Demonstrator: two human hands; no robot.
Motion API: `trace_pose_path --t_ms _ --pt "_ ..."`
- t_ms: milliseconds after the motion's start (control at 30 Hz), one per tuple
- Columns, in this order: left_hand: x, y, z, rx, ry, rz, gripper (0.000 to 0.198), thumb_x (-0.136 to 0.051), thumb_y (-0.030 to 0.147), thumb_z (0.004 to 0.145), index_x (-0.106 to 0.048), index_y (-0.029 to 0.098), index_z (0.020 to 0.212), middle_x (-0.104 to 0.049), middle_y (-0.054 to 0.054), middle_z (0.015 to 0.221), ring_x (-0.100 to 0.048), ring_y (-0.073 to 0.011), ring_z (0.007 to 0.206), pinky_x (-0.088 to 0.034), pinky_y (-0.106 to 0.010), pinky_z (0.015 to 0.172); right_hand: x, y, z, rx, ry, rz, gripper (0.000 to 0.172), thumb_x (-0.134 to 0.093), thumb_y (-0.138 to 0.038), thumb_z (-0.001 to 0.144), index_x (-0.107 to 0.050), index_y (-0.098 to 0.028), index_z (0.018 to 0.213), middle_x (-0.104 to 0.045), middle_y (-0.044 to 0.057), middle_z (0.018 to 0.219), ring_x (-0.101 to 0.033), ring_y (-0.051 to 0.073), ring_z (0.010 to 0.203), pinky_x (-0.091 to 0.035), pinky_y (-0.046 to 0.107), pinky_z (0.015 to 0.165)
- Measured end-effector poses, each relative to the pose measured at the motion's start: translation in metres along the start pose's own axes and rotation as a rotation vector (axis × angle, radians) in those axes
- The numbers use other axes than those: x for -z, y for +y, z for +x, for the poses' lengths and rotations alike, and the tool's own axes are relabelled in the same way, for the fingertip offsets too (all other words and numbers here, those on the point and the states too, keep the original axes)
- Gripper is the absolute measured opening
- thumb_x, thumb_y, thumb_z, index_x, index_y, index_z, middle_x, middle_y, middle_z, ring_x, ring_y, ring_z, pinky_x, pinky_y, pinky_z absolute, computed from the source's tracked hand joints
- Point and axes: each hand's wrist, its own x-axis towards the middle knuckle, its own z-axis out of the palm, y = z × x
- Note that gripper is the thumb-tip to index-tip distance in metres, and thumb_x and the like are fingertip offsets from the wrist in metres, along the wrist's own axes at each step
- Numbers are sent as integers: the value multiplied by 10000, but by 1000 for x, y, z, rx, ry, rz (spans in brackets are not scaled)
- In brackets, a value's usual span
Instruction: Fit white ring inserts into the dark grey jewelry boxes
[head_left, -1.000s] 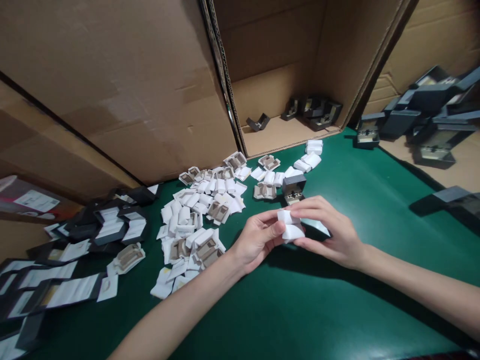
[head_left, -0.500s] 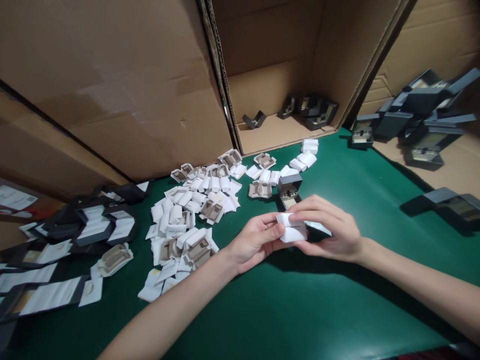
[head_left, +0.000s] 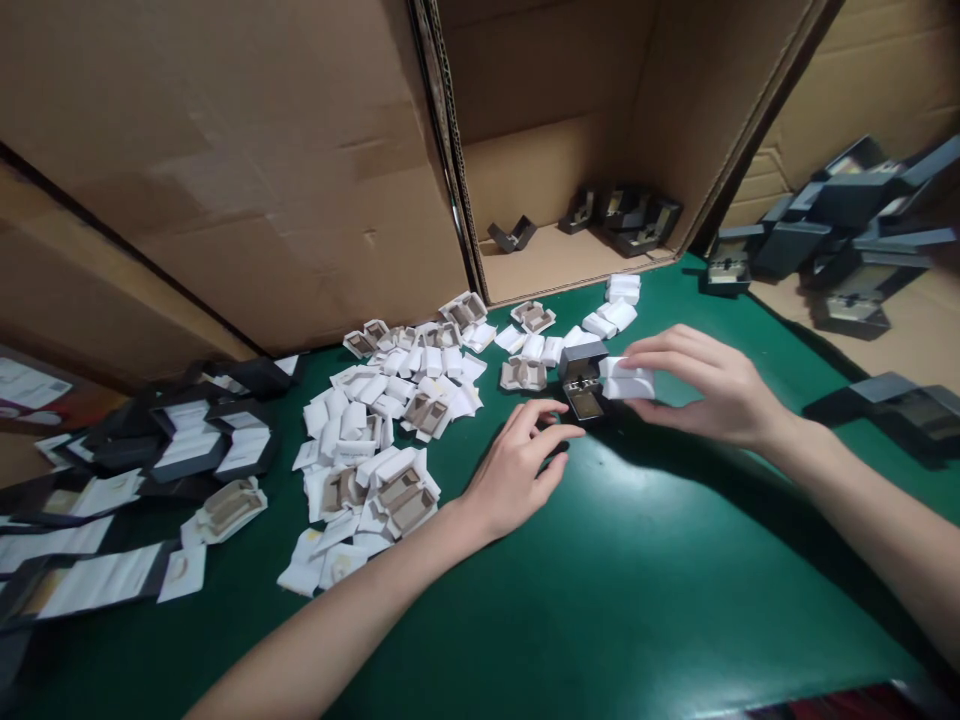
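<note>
A small dark hinged box (head_left: 583,388), lid raised, stands on the green table; its inside shows a brownish floor and a metal hinge. Pinched between the thumb and fingers of my right hand (head_left: 701,385) is a folded white card insert (head_left: 628,381), held just right of the box. My left hand (head_left: 521,465) is at the box's near left side, palm down, with its fingers apart and nothing in them. Whether its fingertips touch the box I cannot tell. Left of it spreads a heap of white card inserts (head_left: 367,390), some showing brown hollow sides.
A large open carton (head_left: 551,275) at the back holds several dark open boxes. More dark boxes (head_left: 847,240) are piled at the right on cardboard. Dark boxes with white linings (head_left: 187,440) lie at the left. A tall carton wall (head_left: 247,170) stands behind the heap.
My right hand has carried the white insert up and right, beside the open box. My left hand has let go of the insert and opened near the box.
</note>
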Motion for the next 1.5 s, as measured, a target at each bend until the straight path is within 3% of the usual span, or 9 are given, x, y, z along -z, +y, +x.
trace_pose_path --t_ms 267,533,733,933,1033,1167,1300,1400,1500 --pt "-3 0 -1 23 -45 121 414 -454 141 897 -506 242 1295 -403 -108 1410 -435 -254 1281 -456 -427 1016 -7 0 -6 -15 -216 20 314 -601 -257 840 -595 -220 1152 -664 92 1048 -606 206 877 -517 355 723" --pt "-3 1 -1 28 -67 155 392 -453 149 898 -530 185 1281 -414 -124 1422 -435 -264 1286 -413 -442 1069 -9 -3 -6 -12 -258 12 327 -594 -266 858 -574 -209 1180 -647 100 1077 -591 222 917 -502 384 758" --pt "-5 1 -4 24 -13 236 360 -451 148 896 -526 171 1247 -336 -154 1449 -401 -279 1312 -454 -428 1022 -3 -7 -5 -208 -181 213 336 -667 -302 803 -585 -225 1119 -638 79 1062 -609 222 967 -516 353 812" --pt "-6 7 -6 -32 -30 434 332 -419 124 895 -517 148 1212 -369 -163 1423 -365 -299 1328 -437 -468 1009 0 -1 -5 -528 53 596 241 -593 -355 858 -578 -219 1057 -662 70 1024 -651 194 899 -542 310 757" --pt "-6 8 -7 -36 -23 483 297 -417 126 899 -524 153 1175 -397 -146 1412 -341 -286 1348 -413 -462 1027 3 11 -7 -644 62 298 268 -593 -413 839 -575 -216 1020 -663 78 1032 -636 226 911 -518 371 781" --pt "-6 6 -8 -71 -12 502 271 -427 137 900 -535 145 1149 -428 -154 1375 -369 -280 1330 -405 -438 1033 3 35 -18 -571 -203 -264 295 -592 -440 808 -570 -201 979 -661 118 995 -595 310 906 -458 451 742" --pt "-7 6 -9 -96 -1 504 273 -430 138 898 -541 144 1147 -439 -156 1356 -396 -282 1308 -414 -435 1020 2 47 -26 -515 -295 -288 268 -555 -446 836 -565 -222 982 -662 109 945 -597 302 841 -453 426 672" --pt "-6 8 -8 -118 17 511 303 -432 117 887 -533 138 1173 -426 -158 1374 -396 -284 1305 -422 -430 1014 3 41 -23 -450 -191 -265 255 -534 -431 867 -578 -234 1023 -639 132 1075 -590 326 975 -464 457 767" --pt "-6 10 -8 -230 11 522 363 -434 67 855 -518 121 1204 -451 -153 1363 -408 -272 1296 -417 -416 1029 -2 30 -15 -351 -77 -227 198 -509 -344 897 -585 -242 1049 -618 125 1168 -577 305 1079 -455 453 882"
